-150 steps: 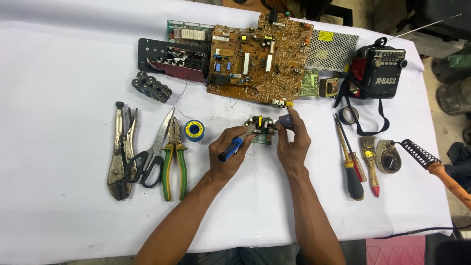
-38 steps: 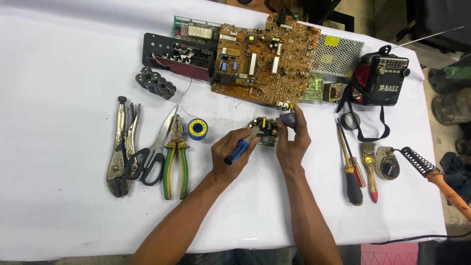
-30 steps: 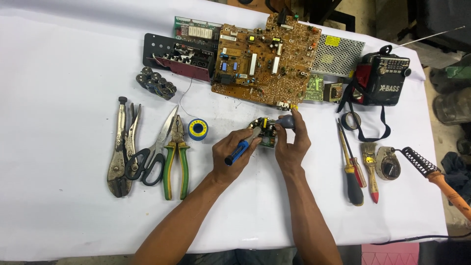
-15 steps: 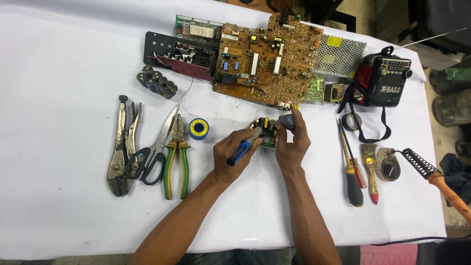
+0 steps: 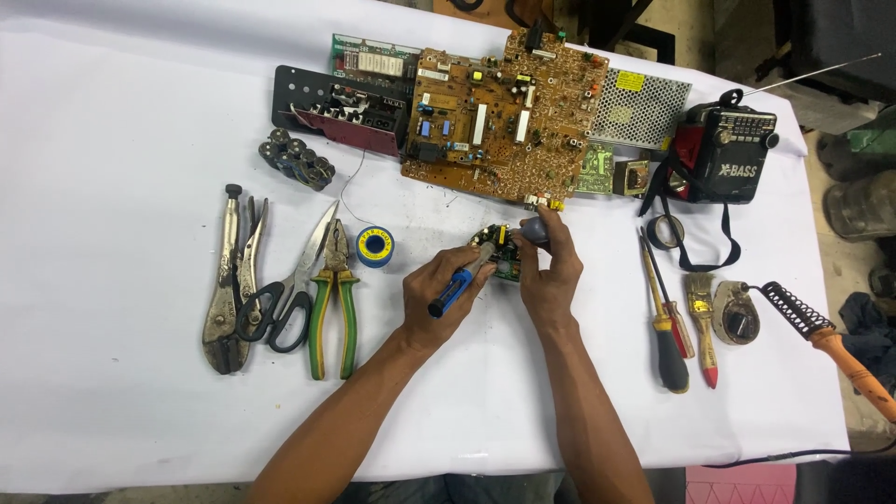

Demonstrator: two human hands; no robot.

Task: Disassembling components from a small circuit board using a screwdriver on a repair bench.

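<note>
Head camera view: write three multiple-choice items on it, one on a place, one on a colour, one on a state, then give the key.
1. Where does the small round spool with the blue and yellow label lie?
A. Just right of the green-handled pliers
B. On the large brown circuit board
C. Beside the black portable radio

2. What colour is the handle of the tool in the left hand?
A. Red
B. Blue
C. Orange

3. How is the small round green circuit board kept?
A. Lying untouched on the white tablecloth
B. Clamped in the grey locking pliers
C. Held by the right hand

Key: 1 A, the spool sits on the cloth next to the pliers' jaws. 2 B, a blue grip sticks out below the fist. 3 C, the right fingers close on its edge while the tool tip meets it.
</note>
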